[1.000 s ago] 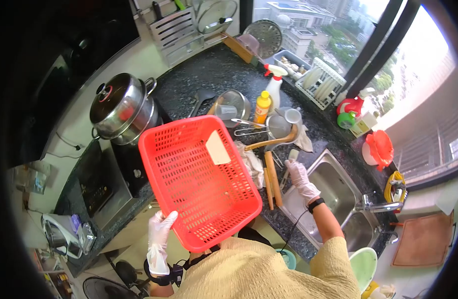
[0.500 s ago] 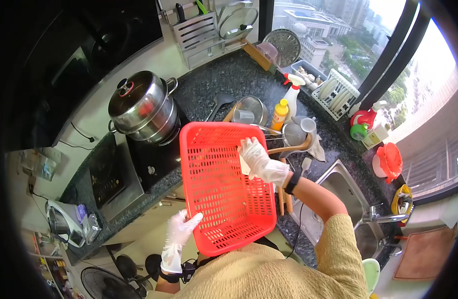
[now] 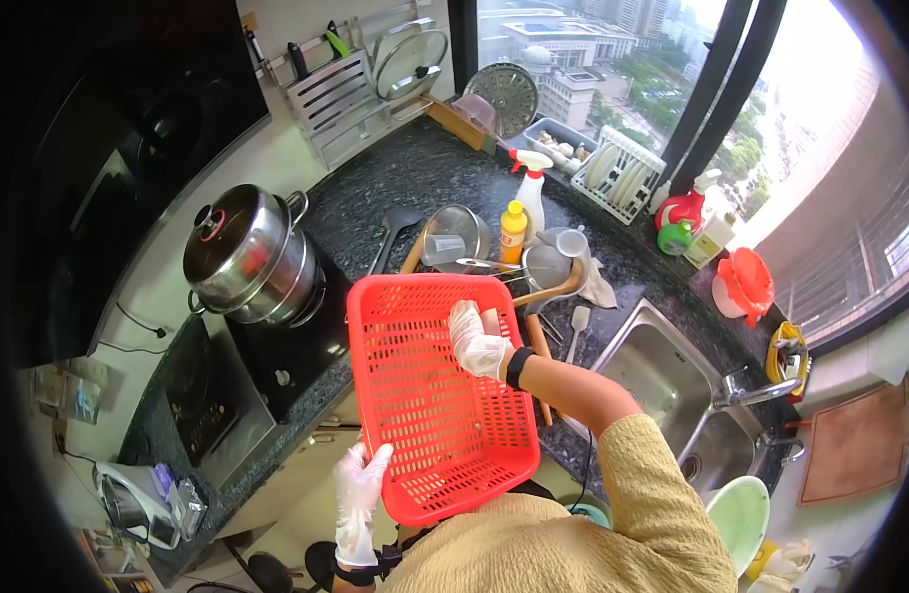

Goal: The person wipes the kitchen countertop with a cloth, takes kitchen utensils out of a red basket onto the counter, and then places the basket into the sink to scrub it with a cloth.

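Observation:
A red plastic basket (image 3: 444, 395) with slotted walls is held tilted in front of my body, its inside facing me. My left hand (image 3: 361, 494), in a clear glove, grips its left rim, with the thumb over the edge. Inside the basket, my gloved right hand (image 3: 479, 341) is closed against the far right part of the wall. A small pale piece shows beside its fingers, too little of it to name. A black band is on each wrist.
A steel steamer pot (image 3: 252, 257) stands on the hob at left. Behind the basket are a strainer (image 3: 454, 237), a yellow bottle (image 3: 513, 235), a spray bottle (image 3: 530, 193) and wooden-handled utensils. The steel sink (image 3: 662, 361) lies right, with a green basin (image 3: 741, 524) nearer me.
The view has turned to the right and the counter shows lower. My right hand has shifted along the basket's inside wall; my left hand keeps its grip on the rim.

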`<state>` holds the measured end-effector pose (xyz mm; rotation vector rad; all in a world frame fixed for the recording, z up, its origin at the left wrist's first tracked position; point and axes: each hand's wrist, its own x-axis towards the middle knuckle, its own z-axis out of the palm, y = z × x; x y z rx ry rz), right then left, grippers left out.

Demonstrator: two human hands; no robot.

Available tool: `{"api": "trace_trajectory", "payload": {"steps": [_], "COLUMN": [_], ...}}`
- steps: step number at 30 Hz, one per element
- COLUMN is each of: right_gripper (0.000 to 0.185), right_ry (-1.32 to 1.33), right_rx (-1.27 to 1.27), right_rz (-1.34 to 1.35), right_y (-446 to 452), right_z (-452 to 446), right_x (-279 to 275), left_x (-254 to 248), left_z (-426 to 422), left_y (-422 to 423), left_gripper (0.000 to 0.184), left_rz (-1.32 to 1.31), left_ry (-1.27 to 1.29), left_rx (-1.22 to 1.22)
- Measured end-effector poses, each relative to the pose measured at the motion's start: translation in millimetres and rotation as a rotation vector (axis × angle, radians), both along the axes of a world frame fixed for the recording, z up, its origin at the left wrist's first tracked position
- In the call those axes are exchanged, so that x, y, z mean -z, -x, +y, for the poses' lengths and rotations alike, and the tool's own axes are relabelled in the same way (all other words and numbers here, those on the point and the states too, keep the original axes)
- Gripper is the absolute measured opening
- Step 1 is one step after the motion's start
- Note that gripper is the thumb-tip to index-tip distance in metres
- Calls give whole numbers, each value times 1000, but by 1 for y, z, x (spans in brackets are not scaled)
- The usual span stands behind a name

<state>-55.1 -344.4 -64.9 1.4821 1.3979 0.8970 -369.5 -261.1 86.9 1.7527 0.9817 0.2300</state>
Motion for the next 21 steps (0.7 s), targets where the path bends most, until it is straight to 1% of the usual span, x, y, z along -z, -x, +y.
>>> {"api": "trace_trajectory", "payload": {"steps": [1, 2, 3, 4, 6, 8, 11, 12, 13, 14, 15, 16, 17, 18, 20, 21], "right_gripper": [59, 63, 65, 67, 69, 65, 16, 15, 15, 15, 17, 19, 17, 22, 31, 30], "right_ry": [7, 11, 34, 43, 62, 90, -337, -301, -271, -296, -405, -646, -822, -1005, -1459, -1609], "right_rx": [44, 88, 82, 69, 42, 37, -231, -131, 32, 215, 339, 263, 362, 465, 634, 680], "right_rz": [75, 149, 183, 148, 78, -64, 190, 361, 670, 1009, 1243, 1244, 1494, 1740, 1984, 1964], "right_y": [-6, -7, -8, -7, 2, 6, 0, 1, 0, -4, -7, -5, -12, -21, -36, -46], "right_z": [6, 12, 10, 4, -10, -14, -22, -21, -16, -10, -17, -41, -67, -95, -153, -180], "right_x": [20, 18, 17, 17, -19, -32, -43, -43, -46, -53, -72, -97, -106, -110, -97, -77], "left_x": [-2, -6, -10, -12, -15, -9, -5, -5, -4, -3, -2, 0, 1, 1, -4, -4], "left_z": [-1, -4, -6, -11, -17, -15, -11, -9, -7, -2, 2, 5, 8, 12, 23, 29], "left_y": [-2, -5, -9, -12, -18, -17, -12, -11, -8, -5, -1, 1, 4, 7, 18, 24], "left_gripper": [21, 21, 20, 20, 19, 19, 19, 19, 19, 20, 22, 19, 17, 17, 13, 13], "left_rz": [-6, -13, -20, -66, -158, -126, -68, -48, -58, -68, -79, -126, -173, -219, -197, -203], "left_ry": [-16, -32, -49, -51, -53, -75, -142, -167, -143, -119, -95, -64, -34, -4, 17, 22], "left_rx": [-5, -9, -12, -27, -67, -59, -66, -68, -62, -60, -59, -104, -149, -191, -213, -221]}}
